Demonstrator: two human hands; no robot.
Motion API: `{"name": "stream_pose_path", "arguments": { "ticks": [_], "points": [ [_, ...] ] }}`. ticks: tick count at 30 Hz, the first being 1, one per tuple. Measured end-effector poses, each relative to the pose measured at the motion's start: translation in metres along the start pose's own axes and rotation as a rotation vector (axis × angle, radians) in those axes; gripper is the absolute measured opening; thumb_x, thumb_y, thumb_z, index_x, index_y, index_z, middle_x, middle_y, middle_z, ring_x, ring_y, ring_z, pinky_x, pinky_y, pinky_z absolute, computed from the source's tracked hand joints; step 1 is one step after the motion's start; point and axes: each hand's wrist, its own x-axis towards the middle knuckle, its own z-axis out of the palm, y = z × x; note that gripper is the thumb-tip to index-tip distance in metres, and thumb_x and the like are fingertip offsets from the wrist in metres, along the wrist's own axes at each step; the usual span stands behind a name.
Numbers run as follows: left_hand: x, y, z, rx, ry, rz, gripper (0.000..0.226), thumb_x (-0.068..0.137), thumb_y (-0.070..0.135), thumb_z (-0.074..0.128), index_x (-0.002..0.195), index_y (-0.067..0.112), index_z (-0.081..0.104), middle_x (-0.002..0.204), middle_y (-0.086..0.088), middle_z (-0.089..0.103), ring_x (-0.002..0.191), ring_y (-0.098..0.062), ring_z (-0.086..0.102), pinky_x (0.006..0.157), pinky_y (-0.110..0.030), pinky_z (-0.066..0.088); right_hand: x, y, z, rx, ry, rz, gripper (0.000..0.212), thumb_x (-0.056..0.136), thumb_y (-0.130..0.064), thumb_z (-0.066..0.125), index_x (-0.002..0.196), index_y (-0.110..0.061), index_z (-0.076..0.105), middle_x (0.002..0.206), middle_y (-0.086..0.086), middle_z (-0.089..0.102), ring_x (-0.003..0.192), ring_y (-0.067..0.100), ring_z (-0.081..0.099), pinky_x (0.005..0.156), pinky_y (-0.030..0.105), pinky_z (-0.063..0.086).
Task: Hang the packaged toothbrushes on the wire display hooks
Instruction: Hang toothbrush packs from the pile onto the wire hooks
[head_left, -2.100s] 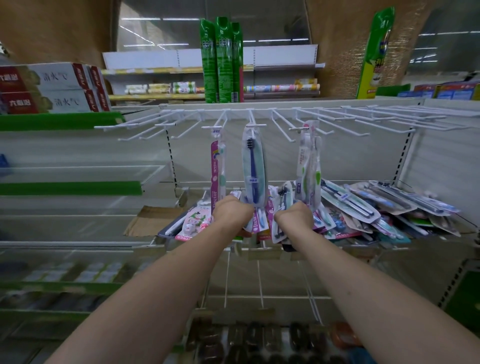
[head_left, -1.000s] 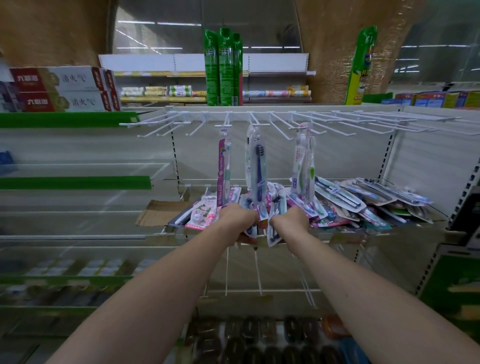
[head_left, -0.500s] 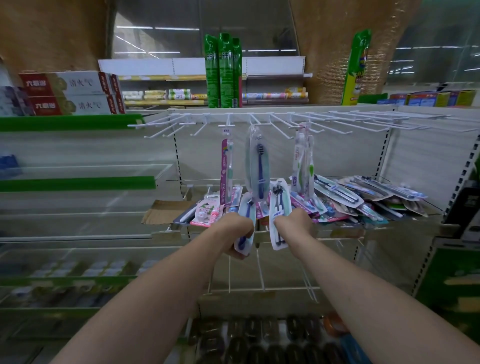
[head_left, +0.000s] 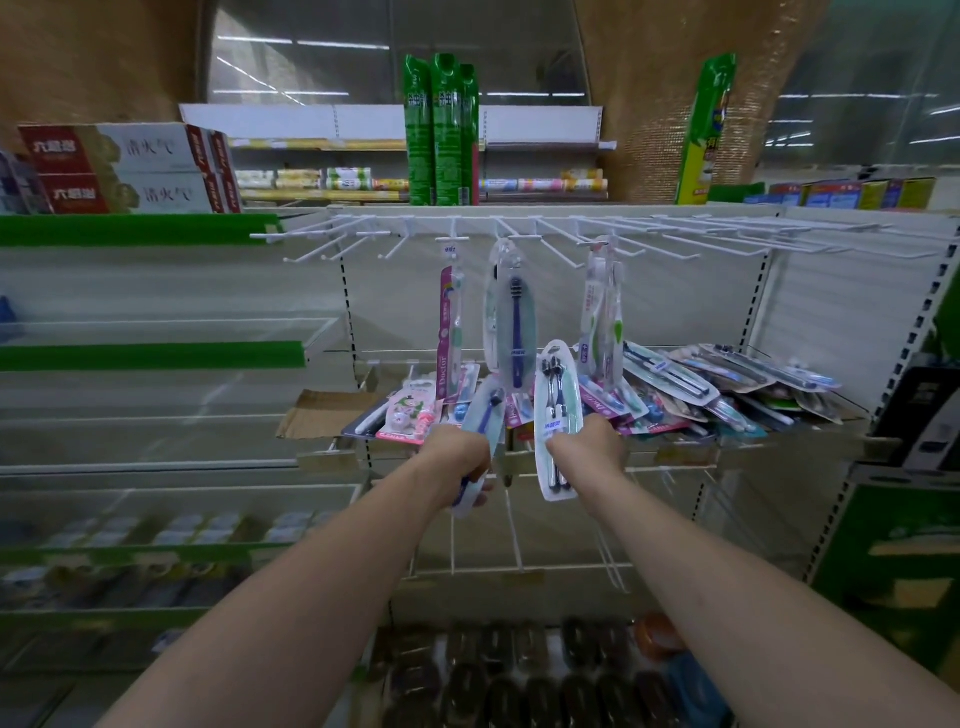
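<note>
Head view puts both of my bare forearms reaching toward a white metal shelf bay; at far left I see flat cardboard toothpaste cartons (head_left: 124, 169), red and white, stacked on a green-edged shelf; further in, a row of thin white wire hooks (head_left: 519, 236) juts from the back panel, most of them bare; three glossy blister packs hang there, a narrow pink-carded pack (head_left: 448, 332), an oval clear pack with a dark blue brush (head_left: 511, 322), and a slim pack with green and white brushes (head_left: 602, 312). My left hand (head_left: 460, 465) is curled around the lower end of a pale blue carded toothbrush pack (head_left: 483, 426), which tilts up and to the right; just beside it my right hand (head_left: 592, 447) grips the right edge of an oval clear twin pack (head_left: 557, 415) holding two dark-bristled brushes, standing nearly upright, its top near the hanging oval pack; the two held packs are close but I cannot tell whether they touch. Behind the hands and off to the right, a loose heap of shiny packaged toothbrushes (head_left: 701, 389) lies across the shelf, overlapping at all angles; tall green packages (head_left: 441, 130) stand upright on the top ledge.
</note>
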Motion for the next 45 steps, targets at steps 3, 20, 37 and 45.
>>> {"name": "stream_pose_path", "arguments": {
  "ticks": [3, 20, 37, 45],
  "points": [
    [0.000, -0.003, -0.005, -0.142, 0.013, 0.055, 0.046, 0.082, -0.012, 0.047, 0.123, 0.009, 0.044, 0.106, -0.025, 0.059, 0.090, -0.037, 0.071, 0.067, -0.046, 0.062, -0.002, -0.001, 0.002, 0.004, 0.008, -0.003, 0.028, 0.082, -0.011, 0.063, 0.108, -0.014, 0.057, 0.096, 0.005, 0.064, 0.084, 0.025, 0.061, 0.075, 0.041, 0.057],
    [0.013, 0.011, -0.001, -0.180, 0.075, 0.282, 0.039, 0.081, -0.008, 0.066, 0.111, 0.016, 0.060, 0.099, -0.007, 0.064, 0.088, -0.023, 0.062, 0.070, -0.035, 0.056, 0.010, -0.004, -0.002, 0.035, -0.031, -0.186, 0.031, 0.087, -0.014, 0.072, 0.113, -0.020, 0.057, 0.103, 0.001, 0.066, 0.089, 0.021, 0.062, 0.061, 0.029, 0.046],
    [0.027, 0.025, 0.009, -0.181, 0.172, 0.257, 0.044, 0.081, -0.008, 0.062, 0.118, 0.014, 0.055, 0.102, -0.010, 0.061, 0.086, -0.023, 0.057, 0.069, -0.037, 0.056, 0.035, -0.001, -0.008, 0.149, -0.087, -0.273, 0.031, 0.091, -0.008, 0.069, 0.116, -0.020, 0.056, 0.103, -0.002, 0.065, 0.093, 0.019, 0.063, 0.074, 0.030, 0.049],
    [0.032, 0.026, 0.008, -0.154, 0.252, 0.273, 0.045, 0.081, -0.004, 0.066, 0.118, 0.015, 0.050, 0.104, -0.009, 0.059, 0.094, -0.028, 0.058, 0.077, -0.040, 0.055, 0.046, 0.003, -0.008, 0.224, -0.041, -0.260, 0.031, 0.089, -0.003, 0.070, 0.111, -0.019, 0.055, 0.094, -0.004, 0.063, 0.088, 0.019, 0.062, 0.063, 0.023, 0.044]
  ]
}}
